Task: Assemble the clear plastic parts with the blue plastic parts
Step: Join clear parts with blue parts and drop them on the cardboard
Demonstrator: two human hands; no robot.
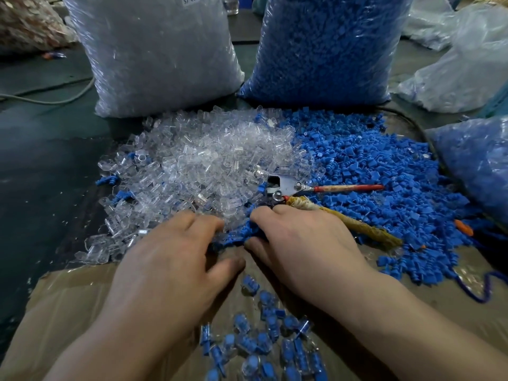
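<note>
A heap of clear plastic parts (198, 160) lies centre-left, and a heap of blue plastic parts (384, 166) spreads to its right. My left hand (170, 259) rests palm down at the near edge of the clear heap, fingers curled into the parts. My right hand (305, 243) lies beside it, its fingertips buried in blue parts (233, 237) between the two hands. What either hand grips is hidden by the fingers. Several assembled clear-and-blue pieces (264, 339) lie on brown cardboard (68, 312) below my hands.
A tall bag of clear parts (156, 50) and a bag of blue parts (327, 48) stand behind the heaps. Pliers with a red handle (299, 188) and a cloth-wrapped handle lie on the blue heap. More plastic bags (472, 166) sit at right.
</note>
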